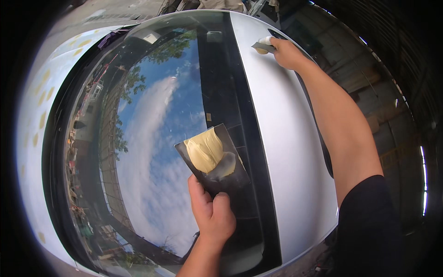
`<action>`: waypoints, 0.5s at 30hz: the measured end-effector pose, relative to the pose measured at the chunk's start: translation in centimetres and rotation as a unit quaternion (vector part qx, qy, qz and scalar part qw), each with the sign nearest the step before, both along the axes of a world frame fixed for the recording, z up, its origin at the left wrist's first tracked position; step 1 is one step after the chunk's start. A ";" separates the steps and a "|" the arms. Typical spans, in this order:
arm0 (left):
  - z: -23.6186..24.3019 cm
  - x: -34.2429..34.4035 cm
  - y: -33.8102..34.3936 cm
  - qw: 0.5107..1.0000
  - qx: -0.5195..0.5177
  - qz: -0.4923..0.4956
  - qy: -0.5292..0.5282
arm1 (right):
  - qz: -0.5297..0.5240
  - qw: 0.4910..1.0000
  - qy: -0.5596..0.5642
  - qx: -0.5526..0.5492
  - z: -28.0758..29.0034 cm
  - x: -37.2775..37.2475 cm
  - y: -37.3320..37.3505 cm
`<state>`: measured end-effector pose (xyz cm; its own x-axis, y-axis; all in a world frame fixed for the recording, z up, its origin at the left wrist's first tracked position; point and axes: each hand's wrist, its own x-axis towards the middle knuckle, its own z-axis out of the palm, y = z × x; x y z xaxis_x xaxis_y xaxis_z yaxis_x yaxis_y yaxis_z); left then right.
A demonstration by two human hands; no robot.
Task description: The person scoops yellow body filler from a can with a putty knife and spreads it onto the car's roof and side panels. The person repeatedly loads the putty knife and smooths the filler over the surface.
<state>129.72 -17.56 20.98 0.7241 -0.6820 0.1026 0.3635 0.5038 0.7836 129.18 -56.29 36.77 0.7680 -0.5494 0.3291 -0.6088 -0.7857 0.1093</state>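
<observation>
My left hand [214, 214] grips the lower edge of a dark flat putty board [239, 171], tilted above the windshield. Smeared over the board's upper part is a thick layer of pale yellow putty [201, 150]. My right hand [288, 54] reaches out to the far end of the silver-white car roof [288, 138], fingers closed on a thin grey putty spreader [263, 46]. Some yellow putty shows under the spreader's blade. Whether the blade touches the roof, I cannot tell. Something white shows at my right fingertips.
Between roof and hood stretches the glossy windshield [152, 175], reflecting sky and trees. The pale hood [39, 134] at the left bears several yellowish patches. A purple cloth or strip [110, 39] lies near the windshield's far left corner. A dim, shed-like space fills the right side.
</observation>
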 end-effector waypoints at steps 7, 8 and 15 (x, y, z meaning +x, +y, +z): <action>-0.2 -0.6 -0.3 0.999 -0.005 0.003 0.041 | -0.008 1.000 0.000 -0.005 -0.9 1.7 -2.1; -0.3 -0.7 -0.3 0.999 0.000 0.000 0.040 | 0.006 1.000 -0.003 -0.008 -1.1 1.8 -2.5; -0.5 -1.3 -0.3 1.000 0.012 0.006 0.025 | 0.012 1.000 -0.013 -0.017 -1.8 2.5 -3.8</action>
<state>128.39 -17.86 20.46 0.7361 -0.6751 0.0498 0.3964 0.4894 0.7767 131.67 -60.11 34.96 0.7715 -0.5190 0.3680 -0.5929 -0.7963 0.1199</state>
